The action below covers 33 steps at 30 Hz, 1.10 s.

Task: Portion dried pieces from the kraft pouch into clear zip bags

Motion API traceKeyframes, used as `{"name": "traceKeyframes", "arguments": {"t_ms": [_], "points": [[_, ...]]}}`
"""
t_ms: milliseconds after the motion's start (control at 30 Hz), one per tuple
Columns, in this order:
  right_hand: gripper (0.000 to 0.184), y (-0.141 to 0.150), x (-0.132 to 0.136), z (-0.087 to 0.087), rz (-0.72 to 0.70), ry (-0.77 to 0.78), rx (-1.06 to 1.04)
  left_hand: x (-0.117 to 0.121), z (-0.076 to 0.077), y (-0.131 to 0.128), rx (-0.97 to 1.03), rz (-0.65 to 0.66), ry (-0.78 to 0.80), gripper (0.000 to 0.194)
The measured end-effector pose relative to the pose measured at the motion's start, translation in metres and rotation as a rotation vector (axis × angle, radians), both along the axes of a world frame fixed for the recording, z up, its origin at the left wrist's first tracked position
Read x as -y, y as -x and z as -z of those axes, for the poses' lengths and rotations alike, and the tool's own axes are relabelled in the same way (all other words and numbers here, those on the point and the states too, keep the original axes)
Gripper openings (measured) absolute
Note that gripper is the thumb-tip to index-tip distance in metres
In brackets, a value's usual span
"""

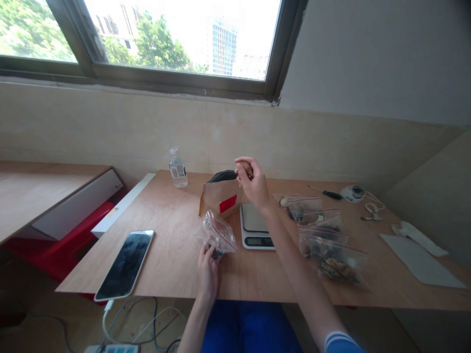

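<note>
My left hand [209, 267] is closed around the lower part of a clear zip bag [220, 234] with a red seal line, just above the table. Dark small pieces show at the bottom of this bag. Raised beside the open top of a brown paper bag [217, 196], my right hand [253, 184] has its fingers curled round a rounded brown piece [247, 168], whose kind I cannot make out. Under my right forearm sits a white kitchen scale [253, 218], partly hidden by it. The paper bag has a red label and a dark lining.
Several filled zip bags [331, 262] lie right of the scale. A phone [125, 264] with a cable is at the left edge, and a water bottle [178, 169] stands behind. A screwdriver [332, 194], a white dome camera [353, 193] and white sheet [419, 260] are at right.
</note>
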State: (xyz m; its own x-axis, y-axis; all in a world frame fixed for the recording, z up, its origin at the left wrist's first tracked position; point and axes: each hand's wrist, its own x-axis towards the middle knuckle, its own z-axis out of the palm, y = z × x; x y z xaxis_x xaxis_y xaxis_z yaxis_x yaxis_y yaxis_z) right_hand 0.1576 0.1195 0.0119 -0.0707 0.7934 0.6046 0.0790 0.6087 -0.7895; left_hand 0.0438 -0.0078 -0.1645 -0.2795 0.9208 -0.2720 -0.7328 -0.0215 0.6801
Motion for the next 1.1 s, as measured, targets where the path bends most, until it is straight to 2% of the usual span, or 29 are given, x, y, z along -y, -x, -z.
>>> {"name": "traceKeyframes", "arguments": {"t_ms": [67, 133, 267, 467, 600, 700, 767, 833, 1000, 1100], "points": [[0.026, 0.009, -0.021, -0.013, 0.077, -0.195, 0.101, 0.000, -0.001, 0.000, -0.007, 0.010, 0.004, 0.034], [0.025, 0.019, -0.038, -0.016, 0.090, -0.332, 0.217, 0.000, -0.002, 0.000, -0.012, 0.020, 0.004, 0.034], [0.021, 0.029, -0.054, -0.009, 0.047, -0.385, 0.342, -0.001, -0.001, 0.001, -0.007, 0.036, -0.003, 0.034], [0.016, 0.019, -0.042, 0.000, 0.026, -0.390, 0.491, -0.001, -0.001, 0.002, 0.029, 0.051, -0.011, 0.031], [0.021, 0.009, -0.024, 0.004, 0.126, -0.414, 0.624, -0.002, -0.001, 0.002, 0.015, 0.047, -0.004, 0.033], [0.027, 0.002, 0.000, 0.007, 0.206, -0.408, 0.560, -0.002, -0.001, 0.001, 0.010, 0.042, -0.024, 0.033], [0.027, -0.001, 0.020, 0.013, 0.194, -0.352, 0.443, -0.002, 0.000, 0.001, -0.013, 0.042, -0.047, 0.034], [0.026, -0.004, 0.039, 0.025, 0.129, -0.216, 0.365, 0.000, 0.001, 0.000, -0.056, 0.047, -0.064, 0.036], [0.021, -0.007, 0.069, 0.072, -0.227, 0.299, 0.462, 0.004, 0.005, -0.001, -0.186, 0.036, -0.097, 0.038], [0.021, -0.008, 0.076, 0.090, -0.400, 0.426, 0.490, 0.006, 0.007, 0.001, -0.270, 0.017, -0.091, 0.039]]}}
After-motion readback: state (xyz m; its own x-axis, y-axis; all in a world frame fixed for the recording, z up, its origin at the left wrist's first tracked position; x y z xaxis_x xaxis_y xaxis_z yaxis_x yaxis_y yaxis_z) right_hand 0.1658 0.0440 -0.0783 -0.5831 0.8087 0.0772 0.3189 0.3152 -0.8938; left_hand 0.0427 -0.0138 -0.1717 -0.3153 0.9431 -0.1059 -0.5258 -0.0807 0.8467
